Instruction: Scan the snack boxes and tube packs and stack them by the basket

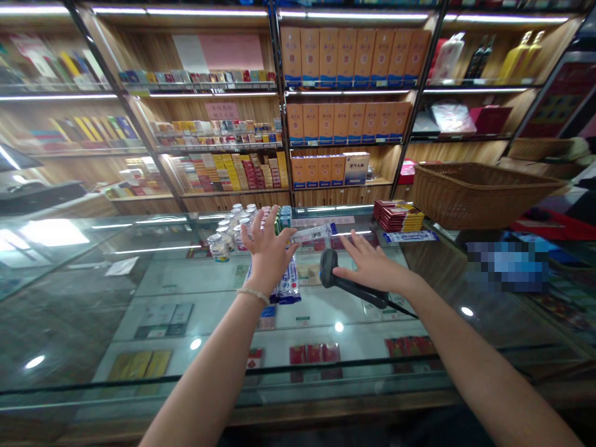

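Observation:
My left hand is raised over the glass counter with its fingers stretched up and apart. Its thumb is at the end of a long white and blue pack; I cannot tell if it grips it. More blue and white packs lie under the wrist. My right hand lies flat, fingers spread, over the handle of a black barcode scanner whose cable trails right. Small clear bottles with white caps stand just beyond the left hand.
A stack of red packs and another white and blue pack lie at the counter's far right, beside a wicker basket. Shelves of orange boxes and cigarette packs fill the back wall. A blurred patch sits at right.

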Action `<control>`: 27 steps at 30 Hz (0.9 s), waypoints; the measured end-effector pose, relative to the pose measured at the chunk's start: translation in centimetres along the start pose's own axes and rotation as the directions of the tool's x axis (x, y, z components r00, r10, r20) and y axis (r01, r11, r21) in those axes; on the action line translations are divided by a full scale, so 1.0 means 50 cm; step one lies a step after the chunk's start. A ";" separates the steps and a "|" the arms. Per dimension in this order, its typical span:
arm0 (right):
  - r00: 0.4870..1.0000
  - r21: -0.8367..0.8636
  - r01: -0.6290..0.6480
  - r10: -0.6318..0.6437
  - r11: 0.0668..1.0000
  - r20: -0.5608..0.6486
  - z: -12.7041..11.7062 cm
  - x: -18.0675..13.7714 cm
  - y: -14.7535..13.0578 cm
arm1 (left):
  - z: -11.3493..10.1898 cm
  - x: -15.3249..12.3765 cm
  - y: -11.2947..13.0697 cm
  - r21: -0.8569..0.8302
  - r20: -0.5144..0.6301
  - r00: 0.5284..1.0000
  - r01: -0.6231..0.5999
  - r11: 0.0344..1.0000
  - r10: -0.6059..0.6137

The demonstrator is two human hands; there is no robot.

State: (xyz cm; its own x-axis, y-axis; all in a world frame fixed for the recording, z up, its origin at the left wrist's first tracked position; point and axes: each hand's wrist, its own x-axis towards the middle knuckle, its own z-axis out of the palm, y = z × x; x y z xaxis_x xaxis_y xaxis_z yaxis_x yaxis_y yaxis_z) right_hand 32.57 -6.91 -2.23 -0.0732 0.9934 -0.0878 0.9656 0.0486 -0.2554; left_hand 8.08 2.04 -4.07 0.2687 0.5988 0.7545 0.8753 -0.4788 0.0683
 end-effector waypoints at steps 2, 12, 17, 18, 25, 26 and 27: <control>0.998 -0.021 -0.026 0.028 0.999 0.055 -0.008 -0.009 0.000 | 0.001 0.000 0.000 -0.005 0.003 1.000 0.008 1.000 -0.008; 0.987 0.024 0.008 -0.011 1.000 0.158 0.018 -0.003 -0.003 | 0.001 0.001 0.003 -0.021 0.013 1.000 -0.005 1.000 0.005; 0.987 0.000 0.052 -0.052 0.999 0.151 0.021 -0.005 -0.015 | 0.003 0.000 0.002 -0.026 0.016 1.000 -0.012 1.000 0.012; 0.988 -0.011 0.056 -0.054 0.998 0.142 0.022 -0.007 -0.017 | 0.003 0.000 0.002 -0.031 0.014 1.000 -0.010 0.999 0.010; 0.996 -0.035 0.088 -0.089 0.995 -0.017 0.055 -0.016 -0.020 | -0.003 0.000 0.005 -0.067 0.021 1.000 -0.004 0.998 0.005; 0.996 -0.030 0.078 -0.079 0.997 -0.049 0.061 -0.018 -0.021 | -0.004 -0.001 0.006 -0.067 0.025 1.000 -0.003 0.998 0.004; 0.995 -0.023 0.065 -0.066 0.998 -0.074 0.067 -0.020 -0.023 | -0.004 -0.001 0.007 -0.065 0.028 1.000 -0.003 0.998 0.004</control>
State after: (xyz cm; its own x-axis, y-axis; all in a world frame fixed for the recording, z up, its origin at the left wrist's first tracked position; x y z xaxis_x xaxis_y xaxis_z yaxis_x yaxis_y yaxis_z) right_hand 30.71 -8.32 -5.10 -0.1184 0.9930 0.0010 0.9642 0.1152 -0.2388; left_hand 8.29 1.69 -3.95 0.2837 0.6146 0.7361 0.8467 -0.5209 0.1086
